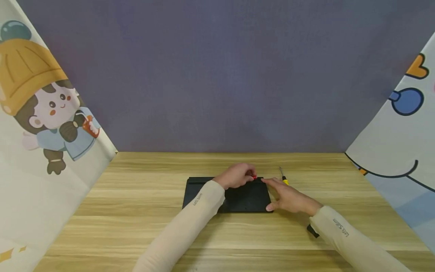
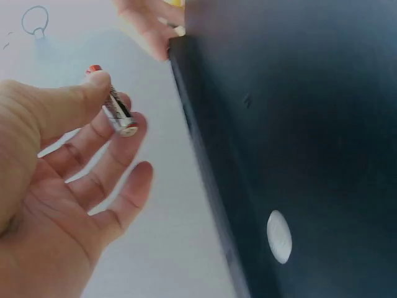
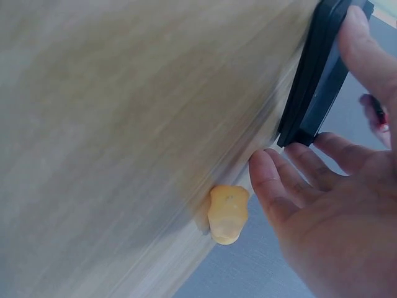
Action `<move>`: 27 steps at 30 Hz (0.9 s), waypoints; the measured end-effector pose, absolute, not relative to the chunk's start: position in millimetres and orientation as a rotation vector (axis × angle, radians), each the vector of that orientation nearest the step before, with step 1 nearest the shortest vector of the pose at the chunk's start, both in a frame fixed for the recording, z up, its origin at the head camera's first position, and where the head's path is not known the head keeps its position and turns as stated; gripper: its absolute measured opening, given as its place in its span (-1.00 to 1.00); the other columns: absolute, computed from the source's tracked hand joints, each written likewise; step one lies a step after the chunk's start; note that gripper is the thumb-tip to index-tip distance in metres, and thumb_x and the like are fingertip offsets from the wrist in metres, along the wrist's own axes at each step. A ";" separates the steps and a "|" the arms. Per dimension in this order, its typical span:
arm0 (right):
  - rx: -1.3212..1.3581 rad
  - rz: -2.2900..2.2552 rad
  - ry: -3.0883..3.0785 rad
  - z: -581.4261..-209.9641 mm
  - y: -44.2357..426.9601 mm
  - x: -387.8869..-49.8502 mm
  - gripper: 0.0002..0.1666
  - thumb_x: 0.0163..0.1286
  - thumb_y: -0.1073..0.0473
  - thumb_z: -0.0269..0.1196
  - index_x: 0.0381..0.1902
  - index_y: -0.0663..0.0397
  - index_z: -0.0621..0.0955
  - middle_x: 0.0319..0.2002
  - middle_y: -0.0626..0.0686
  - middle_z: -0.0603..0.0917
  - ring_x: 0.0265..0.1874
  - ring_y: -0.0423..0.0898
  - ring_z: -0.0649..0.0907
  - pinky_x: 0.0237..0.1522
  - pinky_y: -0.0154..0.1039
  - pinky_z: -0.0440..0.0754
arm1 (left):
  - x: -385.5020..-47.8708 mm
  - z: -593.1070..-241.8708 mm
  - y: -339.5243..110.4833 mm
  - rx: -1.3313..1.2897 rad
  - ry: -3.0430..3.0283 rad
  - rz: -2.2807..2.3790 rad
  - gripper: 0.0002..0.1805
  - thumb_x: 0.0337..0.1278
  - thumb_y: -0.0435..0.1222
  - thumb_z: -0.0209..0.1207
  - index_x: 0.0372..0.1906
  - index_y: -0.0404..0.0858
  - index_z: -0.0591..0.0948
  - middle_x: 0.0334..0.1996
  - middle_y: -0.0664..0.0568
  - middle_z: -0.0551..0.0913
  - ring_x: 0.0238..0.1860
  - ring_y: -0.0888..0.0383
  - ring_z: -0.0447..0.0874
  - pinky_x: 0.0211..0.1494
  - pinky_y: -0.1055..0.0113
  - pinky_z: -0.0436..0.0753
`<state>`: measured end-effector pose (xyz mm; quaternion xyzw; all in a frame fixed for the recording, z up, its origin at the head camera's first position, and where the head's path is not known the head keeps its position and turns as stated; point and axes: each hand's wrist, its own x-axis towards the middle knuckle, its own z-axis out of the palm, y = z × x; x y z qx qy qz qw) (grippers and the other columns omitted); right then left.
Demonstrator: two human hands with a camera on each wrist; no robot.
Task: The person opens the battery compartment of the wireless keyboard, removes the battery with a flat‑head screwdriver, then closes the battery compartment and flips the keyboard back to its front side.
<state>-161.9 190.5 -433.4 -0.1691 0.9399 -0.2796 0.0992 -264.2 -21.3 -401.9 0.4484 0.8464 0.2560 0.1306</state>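
Note:
A small red-ended battery [image 2: 118, 107] is pinched between the thumb and fingers of my left hand [image 2: 74, 149], beside the edge of a flat black device [image 2: 322, 149]. In the head view the left hand [image 1: 236, 175] is over the back right part of the black device [image 1: 246, 198], the battery [image 1: 254, 177] showing red at its fingertips. My right hand [image 1: 289, 197] holds the device's right end, its thumb on the front corner and its fingers at the back corner. The right wrist view shows this hand [image 3: 347, 198] around the device's end [image 3: 316, 74].
A screwdriver with a yellow and black handle [image 1: 285, 181] lies behind the right hand; its yellow handle end [image 3: 228, 214] shows near the fingers. A small black object [image 1: 312, 231] lies partly under the right sleeve. A grey wall [image 1: 231, 75] stands behind the wooden table [image 1: 136, 211].

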 end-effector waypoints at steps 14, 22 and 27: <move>-0.481 -0.827 2.770 -430.8 188.2 -159.7 0.15 0.05 -0.10 0.43 0.46 0.13 0.12 0.38 0.25 0.13 0.29 0.27 0.23 0.11 0.22 0.33 | -283.6 -381.5 -93.5 1.320 2.656 0.864 -0.91 0.14 -0.40 0.25 -0.24 -0.21 0.68 -0.35 0.09 0.68 -0.36 0.33 0.59 -0.26 0.46 0.55; -0.495 -0.813 2.786 -432.1 188.4 -160.1 0.14 0.04 -0.09 0.44 0.45 0.15 0.14 0.36 0.23 0.18 0.29 0.25 0.24 0.11 0.20 0.34 | -297.1 -384.8 -126.2 1.267 2.772 0.883 -0.93 0.08 -0.43 0.30 -0.31 -0.26 0.68 -0.42 0.10 0.67 -0.38 0.26 0.62 -0.27 0.39 0.57; -0.499 -0.818 2.788 -431.4 187.1 -160.4 0.14 0.03 -0.09 0.45 0.45 0.15 0.15 0.36 0.23 0.19 0.29 0.25 0.24 0.11 0.20 0.34 | -301.3 -389.1 -138.7 1.167 2.797 0.902 -0.95 0.09 -0.45 0.28 -0.32 -0.31 0.69 -0.44 0.11 0.66 -0.38 0.23 0.61 -0.27 0.34 0.58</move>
